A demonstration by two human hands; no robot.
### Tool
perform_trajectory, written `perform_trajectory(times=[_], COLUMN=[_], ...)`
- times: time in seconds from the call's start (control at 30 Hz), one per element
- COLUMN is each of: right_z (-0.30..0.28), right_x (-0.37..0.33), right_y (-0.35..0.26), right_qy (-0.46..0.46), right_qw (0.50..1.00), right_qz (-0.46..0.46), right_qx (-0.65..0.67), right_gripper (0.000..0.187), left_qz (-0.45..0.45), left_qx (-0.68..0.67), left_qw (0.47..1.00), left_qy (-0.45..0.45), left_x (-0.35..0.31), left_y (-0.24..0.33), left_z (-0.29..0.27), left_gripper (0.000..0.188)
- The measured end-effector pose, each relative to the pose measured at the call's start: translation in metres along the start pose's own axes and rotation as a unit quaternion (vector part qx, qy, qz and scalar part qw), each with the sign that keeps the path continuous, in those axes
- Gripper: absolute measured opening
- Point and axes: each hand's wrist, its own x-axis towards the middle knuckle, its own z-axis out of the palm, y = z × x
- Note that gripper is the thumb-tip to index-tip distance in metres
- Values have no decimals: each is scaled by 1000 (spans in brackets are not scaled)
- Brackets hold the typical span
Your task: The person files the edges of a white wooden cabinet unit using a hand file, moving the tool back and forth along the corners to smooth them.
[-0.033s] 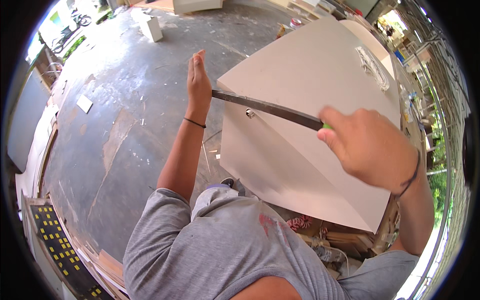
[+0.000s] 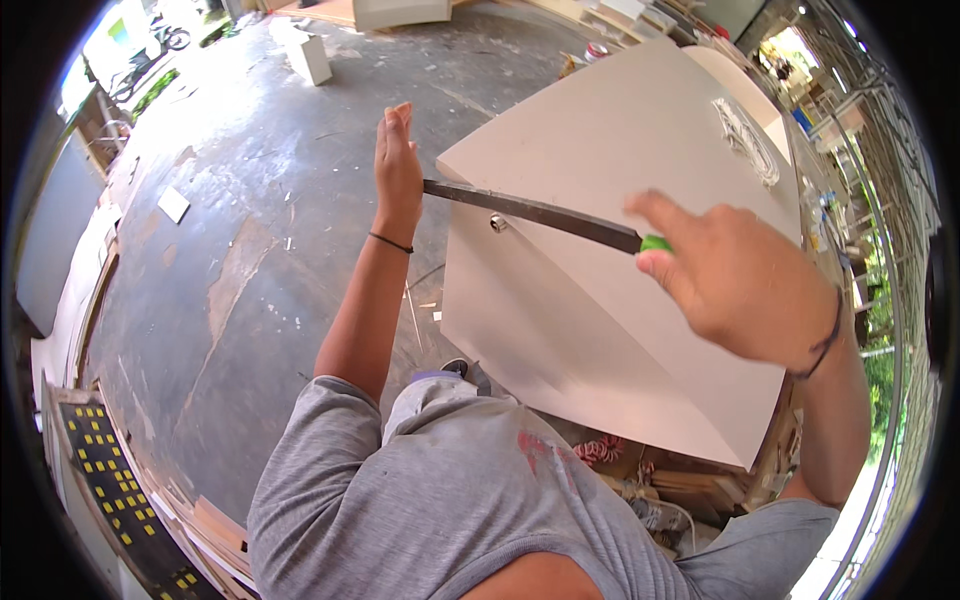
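Observation:
A long, dark, flat file with a green handle lies slantwise over the edge of a large whitish box-like piece. My right hand is closed on the handle, the thumb against it and the blurred index finger reaching out above. At the file's far end, my left hand stands upright with fingers stretched out, and the tip meets the side of the hand near its heel. Just below the blade, a small round metal fitting sits in the piece's side face.
A bundle of white cord lies on top of the piece. A white block and a white scrap rest on the grey floor. Wood strips and a red-and-white rope are beneath the piece, near my body.
My right index finger has lifted a little, and more of the green handle shows. My left hand stays at the file's tip.

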Motion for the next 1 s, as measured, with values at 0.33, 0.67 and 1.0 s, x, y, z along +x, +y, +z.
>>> perform_trajectory(times=[0.33,0.67,1.0], right_z=[-22,-11,17], right_x=[17,18,8], right_y=[25,14,10], right_qy=[-36,-38,-76], right_qw=[991,988,992], right_qz=[-125,-146,-102], right_qx=[45,-15,4], right_gripper=[39,33,30], left_qz=[-34,-32,144], left_qx=[-28,-25,151], left_qw=[993,993,967], left_qy=[108,114,147], left_x=[-2,-13,-36], left_y=[18,-23,-58], left_z=[8,-5,-1], left_gripper=[54,58,51])
